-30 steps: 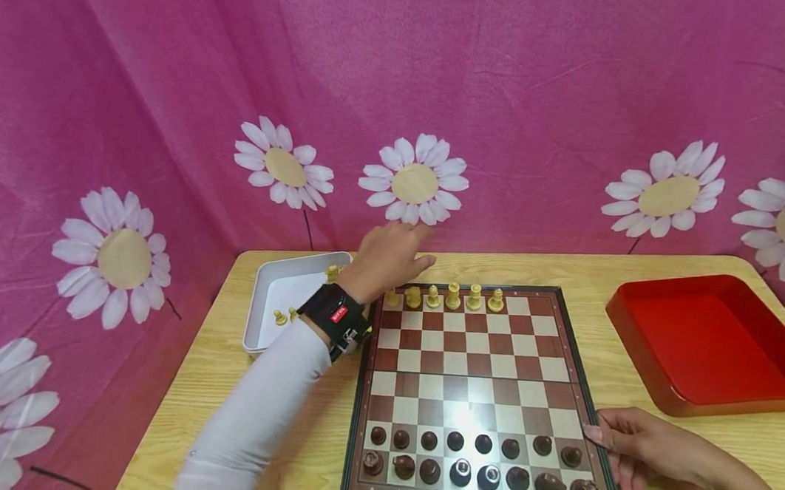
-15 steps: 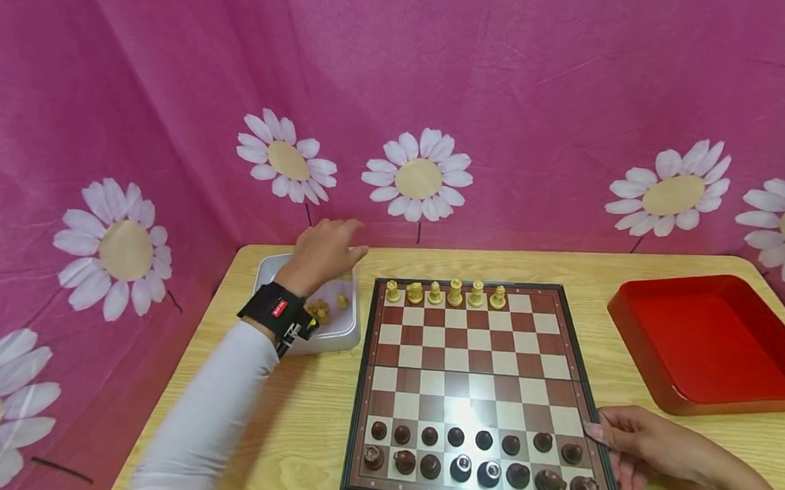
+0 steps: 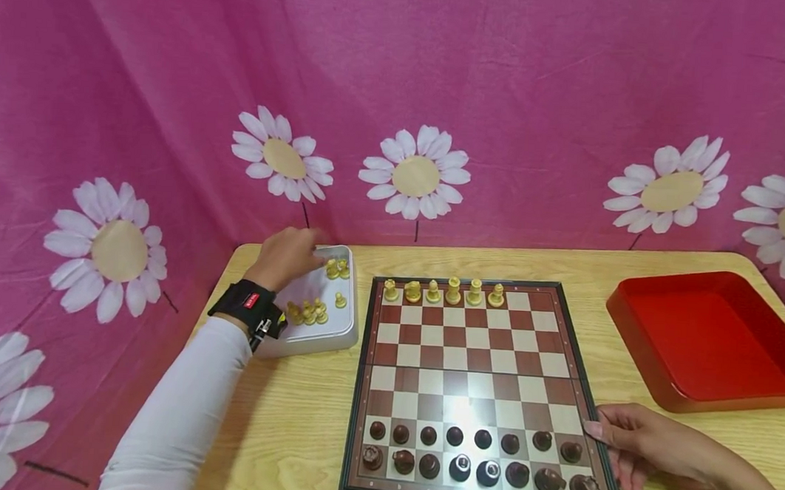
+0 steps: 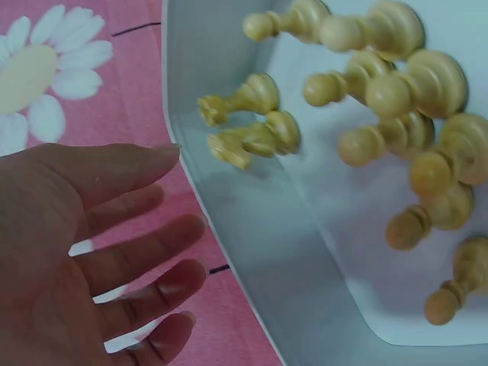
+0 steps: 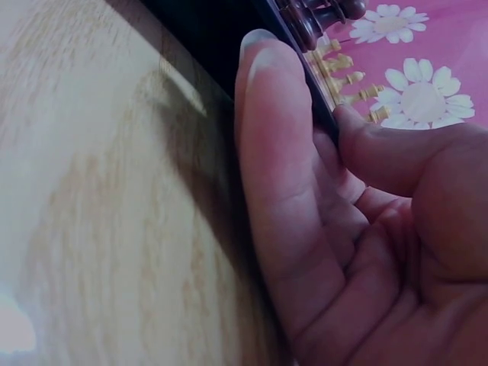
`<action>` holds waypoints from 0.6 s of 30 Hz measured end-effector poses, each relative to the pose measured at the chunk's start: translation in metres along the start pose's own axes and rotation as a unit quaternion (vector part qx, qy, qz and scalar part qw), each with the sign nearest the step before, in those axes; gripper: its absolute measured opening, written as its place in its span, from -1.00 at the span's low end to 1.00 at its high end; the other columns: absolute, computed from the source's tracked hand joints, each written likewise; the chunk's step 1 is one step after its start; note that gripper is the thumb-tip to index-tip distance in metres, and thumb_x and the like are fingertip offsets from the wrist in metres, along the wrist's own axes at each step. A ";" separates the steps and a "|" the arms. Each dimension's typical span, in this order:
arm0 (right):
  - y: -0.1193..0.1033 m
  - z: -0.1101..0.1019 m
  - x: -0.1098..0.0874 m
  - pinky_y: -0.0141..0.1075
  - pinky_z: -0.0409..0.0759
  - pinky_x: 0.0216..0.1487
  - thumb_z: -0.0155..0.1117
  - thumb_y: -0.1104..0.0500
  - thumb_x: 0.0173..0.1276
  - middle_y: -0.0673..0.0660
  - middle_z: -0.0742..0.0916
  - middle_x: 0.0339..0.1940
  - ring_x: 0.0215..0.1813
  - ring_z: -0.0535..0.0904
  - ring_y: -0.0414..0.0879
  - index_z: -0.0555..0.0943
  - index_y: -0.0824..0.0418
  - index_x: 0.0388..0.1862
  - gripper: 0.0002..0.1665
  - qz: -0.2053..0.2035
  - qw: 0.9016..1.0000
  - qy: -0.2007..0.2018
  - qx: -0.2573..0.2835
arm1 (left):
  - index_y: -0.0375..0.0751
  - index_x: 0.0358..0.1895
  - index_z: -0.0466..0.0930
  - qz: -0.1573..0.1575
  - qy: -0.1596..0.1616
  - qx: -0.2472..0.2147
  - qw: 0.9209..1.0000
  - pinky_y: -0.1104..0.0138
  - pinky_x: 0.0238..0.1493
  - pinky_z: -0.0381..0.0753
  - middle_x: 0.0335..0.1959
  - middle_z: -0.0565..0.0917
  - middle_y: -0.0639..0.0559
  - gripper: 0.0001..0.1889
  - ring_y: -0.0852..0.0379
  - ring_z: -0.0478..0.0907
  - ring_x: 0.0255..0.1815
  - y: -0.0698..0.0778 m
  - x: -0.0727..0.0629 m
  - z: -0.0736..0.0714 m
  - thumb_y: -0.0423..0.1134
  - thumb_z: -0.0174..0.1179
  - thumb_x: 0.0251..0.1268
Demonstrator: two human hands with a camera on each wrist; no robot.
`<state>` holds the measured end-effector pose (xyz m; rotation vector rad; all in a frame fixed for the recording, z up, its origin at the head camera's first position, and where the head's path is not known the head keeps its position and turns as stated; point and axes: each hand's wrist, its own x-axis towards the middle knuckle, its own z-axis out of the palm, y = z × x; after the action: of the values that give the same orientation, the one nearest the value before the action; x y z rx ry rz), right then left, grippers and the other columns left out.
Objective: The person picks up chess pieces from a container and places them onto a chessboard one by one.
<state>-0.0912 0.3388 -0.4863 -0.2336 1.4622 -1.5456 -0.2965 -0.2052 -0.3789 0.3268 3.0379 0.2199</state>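
Observation:
My left hand (image 3: 287,258) is over the far left side of a white box (image 3: 334,337), its fingers spread and holding nothing in the left wrist view. In that view, a pale rook (image 4: 248,99) and a pale knight (image 4: 263,139) stand near the box wall, beyond the fingertips. Several pale pawns (image 4: 418,85) stand farther in. My right hand (image 3: 655,447) grips the right edge of a chessboard (image 3: 467,338), thumb on top and fingers at the underside. Pale pieces (image 3: 454,291) line part of its far row; dark pieces (image 3: 461,468) fill two near rows.
A red tray (image 3: 720,343) lies on the wooden table (image 3: 277,416), right of the board. Behind the table's far edge hangs a pink cloth (image 3: 520,96) with daisies, which also runs along the left side.
My left hand has moved left from the board's far left corner to the white box, uncovering the pale pieces there. The right hand stays at the board's edge.

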 end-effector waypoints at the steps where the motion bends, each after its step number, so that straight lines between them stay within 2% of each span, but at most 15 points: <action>1: 0.000 0.000 0.000 -0.40 0.72 -0.35 -0.08 0.13 0.71 0.04 0.80 -0.38 -0.43 0.76 -0.22 0.57 0.28 0.09 -0.69 0.000 1.000 -0.002 0.002 | -0.15 0.20 0.71 0.000 -0.005 -0.004 1.000 0.11 -0.16 0.60 -0.09 0.80 -0.12 -0.60 -0.05 0.66 -0.10 -0.001 0.001 0.000 -0.11 0.37 0.35; 3: 0.000 -0.001 0.000 -0.40 0.72 -0.34 -0.09 0.13 0.71 0.05 0.80 -0.37 -0.43 0.76 -0.22 0.56 0.29 0.09 -0.68 -0.004 1.000 -0.005 0.003 | -0.11 0.24 0.70 0.000 -0.013 -0.011 1.000 0.09 -0.10 0.63 -0.01 0.80 -0.12 -0.58 -0.05 0.68 -0.03 -0.003 0.003 0.001 -0.14 0.37 0.34; 9: -0.001 -0.002 0.000 -0.40 0.72 -0.33 -0.08 0.11 0.71 0.06 0.80 -0.36 -0.42 0.76 -0.21 0.55 0.28 0.12 -0.68 0.006 1.000 0.002 0.003 | -0.10 0.16 0.76 0.003 -0.036 -0.017 0.999 0.06 -0.07 0.58 0.12 0.78 -0.11 -0.65 -0.08 0.65 0.09 -0.002 0.010 0.003 -0.22 0.39 0.32; 18: 0.000 0.000 0.000 -0.39 0.72 -0.34 -0.07 0.13 0.71 0.05 0.79 -0.38 -0.43 0.76 -0.21 0.56 0.30 0.08 -0.69 -0.004 1.000 0.002 0.005 | -0.07 0.10 0.80 0.005 -0.050 -0.017 0.999 -0.09 0.10 0.56 0.16 0.77 -0.10 -0.68 -0.14 0.64 0.21 0.001 0.016 0.011 -0.30 0.41 0.27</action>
<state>-0.0913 0.3384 -0.4864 -0.2314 1.4579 -1.5606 -0.3112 -0.1993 -0.3906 0.3408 2.9312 0.2470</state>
